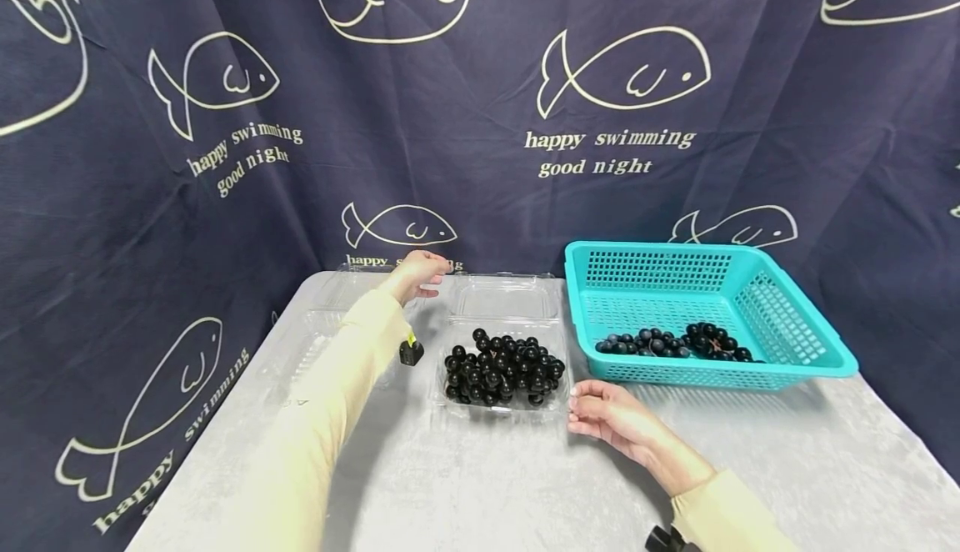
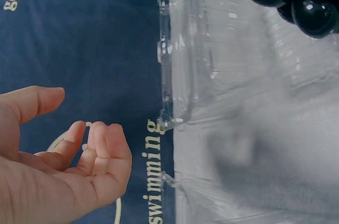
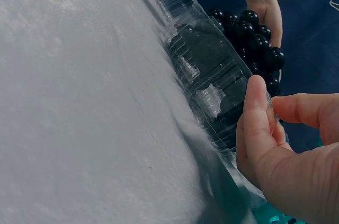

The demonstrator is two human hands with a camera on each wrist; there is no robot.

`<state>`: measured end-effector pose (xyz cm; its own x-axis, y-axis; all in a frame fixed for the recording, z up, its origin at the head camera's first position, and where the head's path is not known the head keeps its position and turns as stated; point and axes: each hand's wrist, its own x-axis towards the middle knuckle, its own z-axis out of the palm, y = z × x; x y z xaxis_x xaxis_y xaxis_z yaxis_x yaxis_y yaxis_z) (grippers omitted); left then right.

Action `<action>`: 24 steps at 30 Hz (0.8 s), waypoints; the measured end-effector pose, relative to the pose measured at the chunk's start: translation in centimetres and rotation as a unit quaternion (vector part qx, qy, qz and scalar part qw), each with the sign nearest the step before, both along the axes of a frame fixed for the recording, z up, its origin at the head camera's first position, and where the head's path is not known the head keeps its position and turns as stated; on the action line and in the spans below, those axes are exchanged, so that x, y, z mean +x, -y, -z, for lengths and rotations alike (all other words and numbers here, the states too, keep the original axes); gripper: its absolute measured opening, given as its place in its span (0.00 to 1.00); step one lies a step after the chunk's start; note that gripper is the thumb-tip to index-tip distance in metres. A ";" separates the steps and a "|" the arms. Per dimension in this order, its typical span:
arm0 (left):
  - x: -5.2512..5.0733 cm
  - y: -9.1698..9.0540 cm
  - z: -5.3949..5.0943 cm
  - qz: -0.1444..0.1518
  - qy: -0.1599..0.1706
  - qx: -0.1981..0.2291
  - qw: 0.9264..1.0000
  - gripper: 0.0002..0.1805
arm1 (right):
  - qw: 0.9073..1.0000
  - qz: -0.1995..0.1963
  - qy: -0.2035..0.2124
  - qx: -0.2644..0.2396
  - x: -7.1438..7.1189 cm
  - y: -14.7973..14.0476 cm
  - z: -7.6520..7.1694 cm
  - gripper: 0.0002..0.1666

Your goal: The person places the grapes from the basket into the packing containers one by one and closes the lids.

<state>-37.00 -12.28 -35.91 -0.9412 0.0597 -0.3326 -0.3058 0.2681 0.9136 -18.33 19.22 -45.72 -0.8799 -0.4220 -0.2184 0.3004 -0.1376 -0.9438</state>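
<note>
We have grapes [image 1: 504, 370] in the box [image 1: 461, 333], lid [image 1: 504, 298] unclosed, more in the basket [image 1: 723, 374] to its right, right hand [image 1: 611, 419] pinching its edge, left hand [image 1: 420, 275] empty beyond it.

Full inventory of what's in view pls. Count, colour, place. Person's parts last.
Grape container: 1, clear, centre of table, lid open
Grapes in container: too overlapped to count, black, heaped
Second container: at least 1, clear, left, partly behind left sleeve
Basket: 1, teal, right
Grapes in basket: uncountable, dark, near side
Table: 1, grey, beneath
Curtain: navy, pale fish print, behind
Wrist devices: 2, black, one per wrist
Sleeves: 2, pale yellow, forearms
Left hand: 1, bare, near table's back edge
Right hand: 1, bare, pinching grape container's edge
</note>
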 end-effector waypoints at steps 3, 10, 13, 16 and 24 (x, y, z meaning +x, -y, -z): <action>-0.2 0.0 0.6 -0.004 -0.001 0.000 1.000 0.11 | 1.000 0.002 0.005 -0.001 -0.1 0.0 0.2 0.13; -0.7 -0.3 1.7 -0.013 -0.010 0.025 1.000 0.09 | 1.000 0.001 0.004 0.002 -0.1 0.0 0.4 0.13; -0.7 -0.5 2.0 -0.013 -0.010 0.024 1.000 0.07 | 1.000 -0.001 0.005 0.000 -0.1 -0.1 0.3 0.13; -0.7 -0.6 2.3 -0.013 -0.007 0.020 1.000 0.05 | 1.000 -0.004 0.006 -0.003 -0.1 -0.1 0.1 0.12; -1.0 -0.4 3.0 -0.031 -0.003 0.011 0.999 0.14 | 1.000 -0.006 0.003 -0.005 -0.1 -0.1 0.1 0.11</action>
<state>-37.97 -11.92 -38.96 -0.9455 0.0091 -0.3256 -0.3150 0.2281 0.9213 -18.42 19.30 -45.79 -0.8732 -0.4347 -0.2205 0.3086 -0.1429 -0.9404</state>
